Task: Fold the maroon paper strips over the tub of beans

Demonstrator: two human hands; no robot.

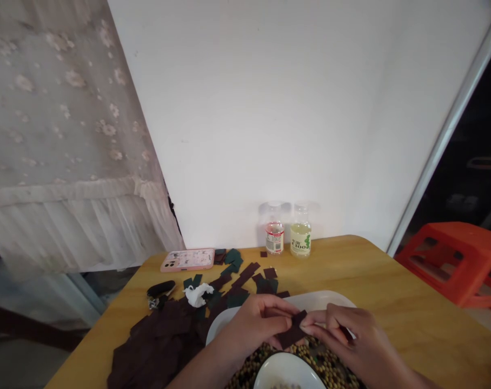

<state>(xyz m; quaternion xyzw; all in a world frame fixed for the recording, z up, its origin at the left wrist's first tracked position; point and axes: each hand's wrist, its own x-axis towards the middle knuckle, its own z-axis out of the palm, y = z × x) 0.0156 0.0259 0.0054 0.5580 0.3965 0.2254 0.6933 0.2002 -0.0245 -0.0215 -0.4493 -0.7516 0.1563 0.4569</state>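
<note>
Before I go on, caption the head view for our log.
Left hand and right hand hold a dark brown piece above a white tray, two bottles standing by the wall.

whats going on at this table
A person's left hand and right hand hold a dark maroon piece between their fingertips, above a white tray of small beads or grains. A white bowl sits in front of them. More dark pieces are heaped at left, near a pink phone.
</note>
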